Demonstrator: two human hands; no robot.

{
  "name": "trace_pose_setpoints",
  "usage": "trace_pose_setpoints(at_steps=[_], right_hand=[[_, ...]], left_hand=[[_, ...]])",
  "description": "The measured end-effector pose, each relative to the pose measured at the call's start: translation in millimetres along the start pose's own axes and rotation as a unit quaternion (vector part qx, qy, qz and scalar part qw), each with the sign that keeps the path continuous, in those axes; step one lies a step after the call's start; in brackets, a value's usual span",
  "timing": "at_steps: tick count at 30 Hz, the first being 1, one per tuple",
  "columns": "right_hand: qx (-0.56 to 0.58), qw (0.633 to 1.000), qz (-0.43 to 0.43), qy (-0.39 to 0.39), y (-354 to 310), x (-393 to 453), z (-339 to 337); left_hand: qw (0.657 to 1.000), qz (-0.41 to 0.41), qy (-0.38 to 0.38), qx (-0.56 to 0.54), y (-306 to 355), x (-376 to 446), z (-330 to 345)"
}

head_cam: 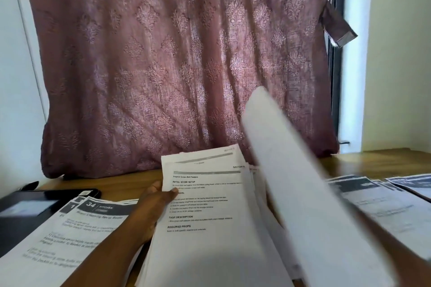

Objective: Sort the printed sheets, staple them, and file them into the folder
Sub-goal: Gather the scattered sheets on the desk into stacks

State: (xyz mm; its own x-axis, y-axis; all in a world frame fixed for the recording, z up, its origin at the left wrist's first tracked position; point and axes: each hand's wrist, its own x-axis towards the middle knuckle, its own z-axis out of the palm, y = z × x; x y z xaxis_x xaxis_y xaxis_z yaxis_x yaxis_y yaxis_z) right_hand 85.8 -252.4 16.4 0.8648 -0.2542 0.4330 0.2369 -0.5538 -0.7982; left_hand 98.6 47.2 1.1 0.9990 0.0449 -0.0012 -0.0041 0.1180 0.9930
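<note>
Head view — the left hand (158,198) pinches the left edge of the stack of printed sheets (210,228) at the table's (349,163) near middle, thumb on top. A blurred sheet (291,170) lifts rightward; the right hand's grip is hidden — cannot tell. The black folder (28,205) lies at the left edge

We find the raised sheet (291,182) motion-blurred, its print unreadable. It hides the right hand entirely. The fingers of the left hand (156,196) lie hidden beneath the stack of sheets (210,228). The black folder (23,207) is cut by the left edge.
</note>
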Motion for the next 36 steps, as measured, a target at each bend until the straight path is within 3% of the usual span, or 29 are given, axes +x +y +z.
trace_pose_setpoints(at_steps=[3,11,17,21,24,28,30,33,36], right_hand=[[-0.046,0.999,0.007,-0.021,-17.9,-19.3,30.4],[0.037,0.995,0.085,-0.03,-13.4,-25.7,53.2],[-0.009,0.973,0.099,-0.206,-7.0,-28.7,42.7],[0.076,0.963,0.135,-0.221,-4.7,-27.0,37.3],[0.196,0.935,0.18,-0.232,-8.2,-25.2,25.2],[0.339,0.868,0.188,-0.311,-26.8,-32.6,3.8],[0.376,0.882,0.126,-0.257,-38.8,-36.0,3.0],[0.301,0.953,-0.023,-0.033,-58.9,-39.7,4.6],[0.262,0.957,-0.107,0.069,-70.2,-44.2,-0.9]], left_hand=[[1.0,0.025,0.01,-0.012,-0.7,2.5,-0.5],[1.0,0.011,0.023,-0.004,-0.6,-0.5,2.8],[0.999,-0.025,-0.018,0.041,-9.5,12.3,0.0],[0.99,-0.008,-0.04,0.137,-7.4,-0.3,5.8],[0.998,0.039,-0.041,0.041,3.5,-4.5,9.3],[0.983,0.144,0.006,-0.112,36.5,-23.4,16.4],[0.97,0.212,0.035,-0.115,55.8,-39.3,24.4],[0.951,0.291,0.031,-0.102,84.2,-60.5,37.1],[0.945,0.323,-0.004,-0.056,106.6,-70.7,50.0]])
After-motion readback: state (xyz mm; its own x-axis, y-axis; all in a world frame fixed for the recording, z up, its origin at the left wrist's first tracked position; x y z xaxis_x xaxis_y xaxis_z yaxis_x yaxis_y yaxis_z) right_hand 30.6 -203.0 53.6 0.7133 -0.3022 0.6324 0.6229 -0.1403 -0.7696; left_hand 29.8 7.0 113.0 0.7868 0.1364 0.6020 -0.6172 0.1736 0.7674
